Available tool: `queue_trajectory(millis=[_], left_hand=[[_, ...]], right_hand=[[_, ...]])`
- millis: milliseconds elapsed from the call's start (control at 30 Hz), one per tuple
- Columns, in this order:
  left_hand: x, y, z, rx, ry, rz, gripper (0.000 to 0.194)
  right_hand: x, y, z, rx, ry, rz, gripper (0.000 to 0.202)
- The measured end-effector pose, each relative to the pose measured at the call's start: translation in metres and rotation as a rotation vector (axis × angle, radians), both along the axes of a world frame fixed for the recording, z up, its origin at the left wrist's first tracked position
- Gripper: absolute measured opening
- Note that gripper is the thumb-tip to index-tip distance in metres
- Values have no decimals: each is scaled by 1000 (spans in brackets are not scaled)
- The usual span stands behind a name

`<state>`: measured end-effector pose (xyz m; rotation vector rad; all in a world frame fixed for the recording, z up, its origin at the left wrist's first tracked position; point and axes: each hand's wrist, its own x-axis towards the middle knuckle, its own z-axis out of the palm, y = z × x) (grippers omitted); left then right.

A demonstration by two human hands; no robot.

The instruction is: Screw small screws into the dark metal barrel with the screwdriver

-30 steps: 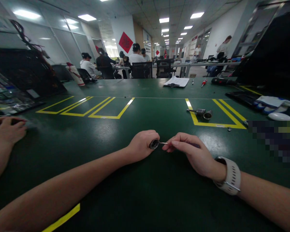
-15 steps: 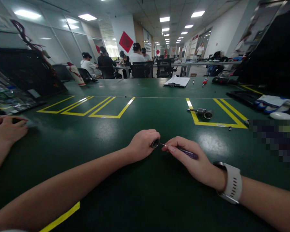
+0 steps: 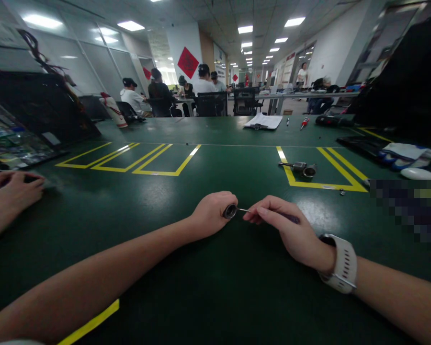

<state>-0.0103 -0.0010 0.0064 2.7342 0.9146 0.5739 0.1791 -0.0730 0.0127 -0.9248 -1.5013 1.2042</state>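
Observation:
My left hand [image 3: 215, 214] is closed round a dark metal cylinder [image 3: 230, 211], whose hollow round end faces right; the rest of it is hidden in the fist. Between thumb and fingers, my right hand [image 3: 282, 223] pinches a slim screwdriver [image 3: 292, 218] with a dark purple handle. Its thin metal shaft points left and reaches the rim of the cylinder's end. Whether the tip touches the rim or goes inside, I cannot tell. A white watch sits on my right wrist.
Metal parts [image 3: 301, 168] lie by the yellow tape at right, a small metal piece [image 3: 342, 192] near them. Farther back are a clipboard with papers [image 3: 264, 120] and a red tool [image 3: 304, 123]. White-blue gloves [image 3: 411, 155] lie far right. Another person's hand [image 3: 17, 189] rests at left.
My right hand has risen slightly and turned, so the screwdriver lies flatter and less of its handle shows. The cylinder's open end has tilted a little more towards me.

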Motion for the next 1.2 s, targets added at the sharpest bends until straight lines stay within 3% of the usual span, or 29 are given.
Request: queue_trajectory(millis=[133,333,433,700,1033,1200], left_hand=[[1,-1,0,58,76,-10,7],[-1,-1,0,100,100,-39,9],[-1,0,-1,78,87,-39,7],[0,1,0,-1,34,-26,6],[-1,1,0,-10,7,2,5],[0,1,0,15,49,-26,5]], right_hand=[[0,-2,1,50,-148,-16,19],[2,7,-4,-181,145,74,16],[3,8,-3,-227,180,74,15],[2,6,-6,-159,143,74,15],[4,5,-7,-113,149,21,16],[3,6,-6,-131,129,64,15]])
